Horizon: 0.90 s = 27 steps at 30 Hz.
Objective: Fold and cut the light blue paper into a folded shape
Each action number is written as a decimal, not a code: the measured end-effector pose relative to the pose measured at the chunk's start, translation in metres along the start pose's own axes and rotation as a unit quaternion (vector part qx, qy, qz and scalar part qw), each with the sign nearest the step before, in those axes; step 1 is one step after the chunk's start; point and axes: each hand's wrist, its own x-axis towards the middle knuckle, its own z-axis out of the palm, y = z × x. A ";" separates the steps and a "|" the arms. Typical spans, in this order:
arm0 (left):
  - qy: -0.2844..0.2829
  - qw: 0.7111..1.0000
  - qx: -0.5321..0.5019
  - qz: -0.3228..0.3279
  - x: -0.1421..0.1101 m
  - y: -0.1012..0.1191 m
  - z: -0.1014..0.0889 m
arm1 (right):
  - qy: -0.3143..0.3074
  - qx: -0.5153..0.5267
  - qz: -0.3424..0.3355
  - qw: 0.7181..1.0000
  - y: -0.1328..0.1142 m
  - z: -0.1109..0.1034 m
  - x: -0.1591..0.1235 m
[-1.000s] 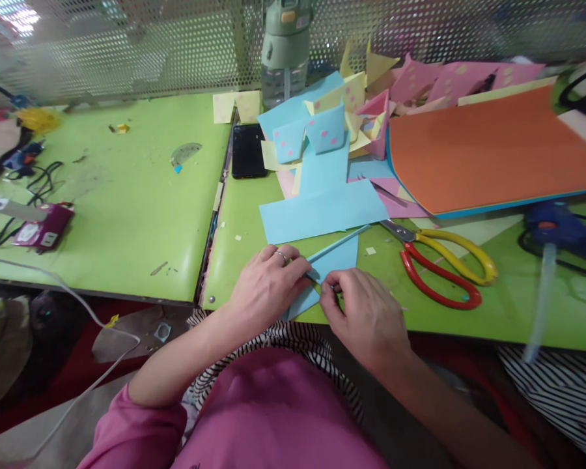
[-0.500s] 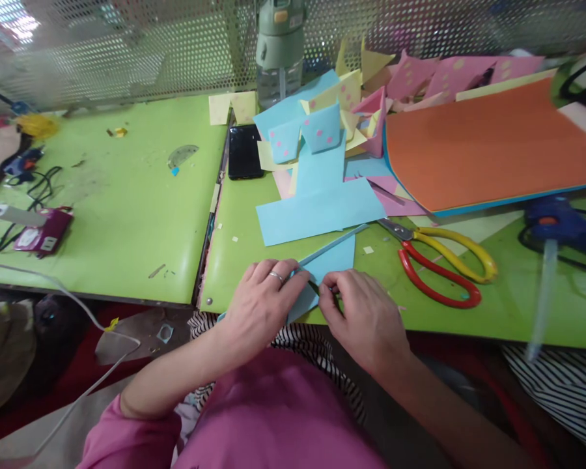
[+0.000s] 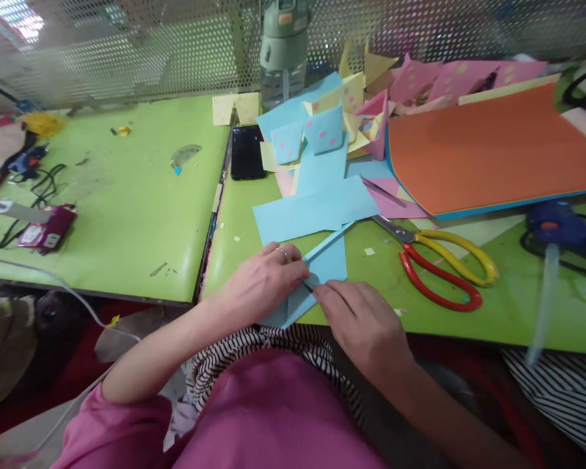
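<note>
Near the table's front edge lies a folded piece of light blue paper (image 3: 331, 259), with a narrow raised strip along its upper left side. My left hand (image 3: 264, 279), a ring on one finger, is closed over the left part of this paper and presses it to the table. Between the fingertips of my right hand (image 3: 364, 319) is a thin dark pointed tool (image 3: 306, 285), its tip over the paper beside my left fingers. Most of that tool is hidden, so its kind is unclear. Just above, a blue paper strip (image 3: 317, 210) lies flat.
Scissors (image 3: 449, 267) with one red and one yellow handle lie to the right. Beyond them are a blue glue gun (image 3: 561, 228) and orange sheets (image 3: 488, 150). Dotted blue paper shapes (image 3: 325, 130), a phone (image 3: 248, 153) and a water bottle (image 3: 284, 55) stand farther back.
My left hand has shifted slightly, and my right fingertips have moved a little left and down. More of the dark tool now shows between the hands. The blue paper has slid slightly left.
</note>
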 end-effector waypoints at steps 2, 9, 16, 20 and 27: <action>-0.008 1.000 -0.028 -0.006 0.004 -0.002 0.000 | -0.009 0.017 0.028 0.999 0.000 0.000 0.001; -0.026 0.999 -0.043 -0.005 0.009 -0.004 -0.004 | -0.015 0.000 0.103 0.995 -0.004 0.003 0.007; -0.004 0.999 -0.037 0.002 0.009 -0.004 0.003 | -0.018 0.004 0.118 0.993 -0.004 0.005 0.009; -0.014 1.000 -0.026 -0.003 0.008 -0.003 0.002 | -0.021 0.006 0.123 0.992 -0.005 0.004 0.009; -0.023 0.999 -0.030 0.000 0.007 -0.001 0.000 | -0.026 0.012 0.125 0.992 -0.006 0.002 0.010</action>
